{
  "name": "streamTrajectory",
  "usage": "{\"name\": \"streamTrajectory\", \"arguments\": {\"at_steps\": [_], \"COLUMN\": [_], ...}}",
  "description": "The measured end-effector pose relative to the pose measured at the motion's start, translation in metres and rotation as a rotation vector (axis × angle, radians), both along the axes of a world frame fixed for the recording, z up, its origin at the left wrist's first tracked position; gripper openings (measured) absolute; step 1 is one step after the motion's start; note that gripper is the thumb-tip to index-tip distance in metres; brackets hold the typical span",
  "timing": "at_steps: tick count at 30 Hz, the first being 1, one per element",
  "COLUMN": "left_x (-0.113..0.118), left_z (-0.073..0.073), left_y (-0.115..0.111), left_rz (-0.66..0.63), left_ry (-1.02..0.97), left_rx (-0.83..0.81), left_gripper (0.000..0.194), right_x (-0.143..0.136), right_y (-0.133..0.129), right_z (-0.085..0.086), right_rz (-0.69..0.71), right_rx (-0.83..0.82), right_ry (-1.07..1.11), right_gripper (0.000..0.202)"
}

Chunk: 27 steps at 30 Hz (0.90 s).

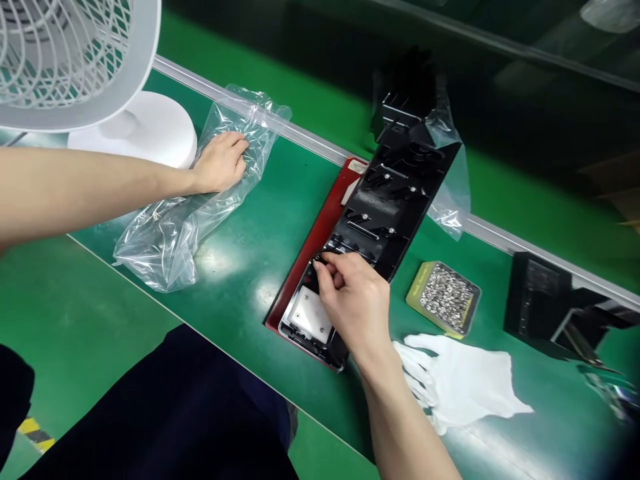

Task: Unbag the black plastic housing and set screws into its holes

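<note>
On the left, my left hand [223,162] lies on a crumpled clear plastic bag [175,243], its fingers bent and closed on the film. My right hand [353,297] is over the near part of a long black housing [380,207], with thumb and forefinger pinched together at its left edge. Whatever is between those fingertips is too small or hidden to make out. Just below them, a pale metal plate [310,315] with small screws sits inside the housing's near end. Under the housing, a red board [310,260] shows along its left side.
A white fan [150,130] stands at the upper left. Right of the housing are a yellow box of small metal parts [447,297], white gloves [465,380] and a black bracket-like part [537,293]. The green table [240,267] has a metal rail [305,137] along its far edge.
</note>
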<state>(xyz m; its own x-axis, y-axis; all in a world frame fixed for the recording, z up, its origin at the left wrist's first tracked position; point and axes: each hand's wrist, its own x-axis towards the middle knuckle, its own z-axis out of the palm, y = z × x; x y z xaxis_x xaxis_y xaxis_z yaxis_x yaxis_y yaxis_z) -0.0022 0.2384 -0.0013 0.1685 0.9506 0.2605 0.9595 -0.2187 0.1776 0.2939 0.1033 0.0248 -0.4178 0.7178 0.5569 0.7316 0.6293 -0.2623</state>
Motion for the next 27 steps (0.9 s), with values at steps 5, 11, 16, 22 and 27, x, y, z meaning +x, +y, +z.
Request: {"name": "streamTrajectory", "arguments": {"at_steps": [5, 11, 16, 22, 27], "left_x": [-0.002, -0.001, -0.002, 0.001, 0.000], "left_z": [0.000, 0.002, 0.003, 0.008, 0.007], "left_y": [0.001, -0.001, -0.001, -0.003, -0.003], "left_rz": [-0.015, -0.001, -0.009, 0.020, 0.008], "left_ry": [-0.034, -0.058, -0.033, -0.011, -0.005], "left_rx": [-0.032, -0.032, 0.008, -0.029, -0.009], "left_gripper": [0.047, 0.050, 0.049, 0.046, 0.047], "right_x": [0.007, 0.006, 0.006, 0.007, 0.007], "right_y": [-0.005, -0.006, -0.007, -0.008, -0.007], "right_z": [0.009, -0.002, -0.003, -0.002, -0.004], "right_rz": [0.058, 0.028, 0.016, 0.021, 0.020], "right_rx": [-0.040, -0.047, -0.051, -0.049, -0.035], "right_ry": [0.060, -0.023, -0.011, -0.007, 0.014], "right_gripper": [0.021, 0.020, 0.020, 0.021, 0.022]}}
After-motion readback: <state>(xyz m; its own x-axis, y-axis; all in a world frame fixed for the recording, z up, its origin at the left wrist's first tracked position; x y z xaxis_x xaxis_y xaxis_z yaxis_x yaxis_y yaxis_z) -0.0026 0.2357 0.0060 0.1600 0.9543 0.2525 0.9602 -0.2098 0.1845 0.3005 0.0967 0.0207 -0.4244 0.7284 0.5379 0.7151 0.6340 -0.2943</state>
